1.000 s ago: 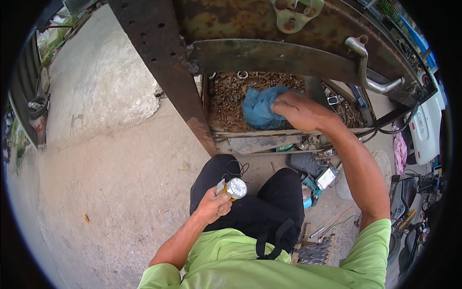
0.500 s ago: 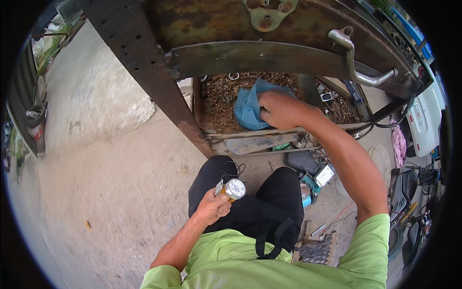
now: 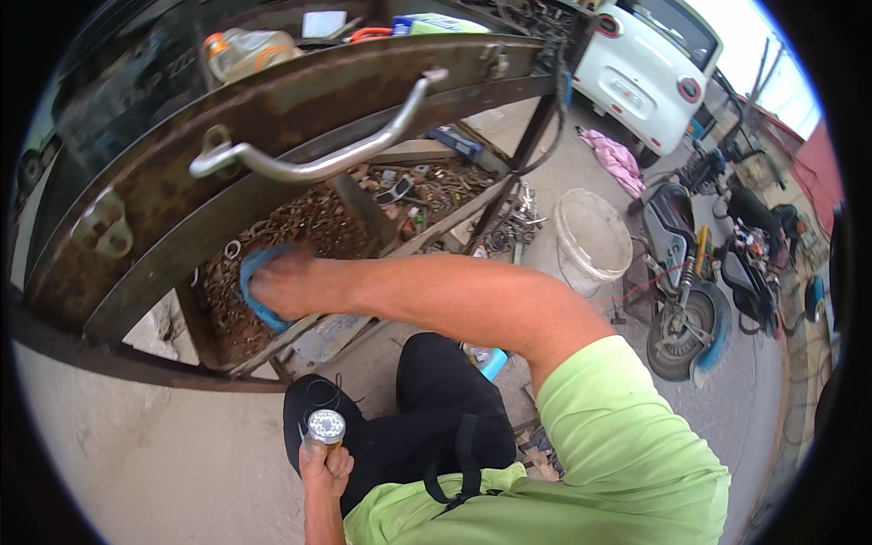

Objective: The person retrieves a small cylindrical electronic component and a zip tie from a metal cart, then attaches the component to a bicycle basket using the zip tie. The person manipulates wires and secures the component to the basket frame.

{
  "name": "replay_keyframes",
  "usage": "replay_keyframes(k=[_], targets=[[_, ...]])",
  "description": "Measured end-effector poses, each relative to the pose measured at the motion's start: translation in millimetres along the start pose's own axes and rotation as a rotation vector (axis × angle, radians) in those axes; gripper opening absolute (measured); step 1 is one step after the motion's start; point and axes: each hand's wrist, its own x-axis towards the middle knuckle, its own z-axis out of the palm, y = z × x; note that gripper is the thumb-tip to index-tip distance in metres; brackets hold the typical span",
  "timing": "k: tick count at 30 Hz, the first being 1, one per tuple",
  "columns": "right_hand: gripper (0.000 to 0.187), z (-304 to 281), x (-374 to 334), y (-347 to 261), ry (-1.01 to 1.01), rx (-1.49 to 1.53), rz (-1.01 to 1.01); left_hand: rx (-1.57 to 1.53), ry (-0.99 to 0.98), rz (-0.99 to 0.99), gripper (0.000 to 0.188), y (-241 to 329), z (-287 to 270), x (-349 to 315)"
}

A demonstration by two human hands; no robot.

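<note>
My left hand (image 3: 325, 468) is closed around a round LED lamp (image 3: 326, 426) with a silver rim and a gold-coloured body, its lens facing up. Thin dark wires (image 3: 331, 392) lie beside it over my knee. On my right, the arm stretches across to the left, and my right hand (image 3: 286, 280) is at a blue plastic bag (image 3: 257, 313). Its fingers are hidden by the bag and blurred. The bag rests on rusty bolts and screws (image 3: 322, 222) that fill a wooden-edged tray under the bench.
Above the tray runs a rusty metal bench edge (image 3: 300, 113) with a bent silver handle (image 3: 309, 168). A plastic bottle (image 3: 259, 54) lies on top. To the right stand a white bucket (image 3: 592, 238), a motorbike (image 3: 677, 263) and a white car (image 3: 640, 77); a pink cloth (image 3: 613, 163) lies nearby.
The view has swung to the right, bringing the car, bucket and motorbike further in. My left hand still holds the lamp. My right hand stays at the blue bag, its fingers now more hidden.
</note>
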Motion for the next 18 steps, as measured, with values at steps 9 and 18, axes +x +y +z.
replay_keyframes(k=[9, 18], targets=[[0.01, 48.0, 1.0, 20.9, 0.186, -0.142, -0.017, 0.089, -0.026, -0.002, 0.039, -10.3, -19.7, 7.2], [0.024, 15.6, 24.7, 5.8, -0.312, -0.073, 0.161, 0.093, -0.084, -0.039, 0.037, -13.5, -12.2, 10.2]])
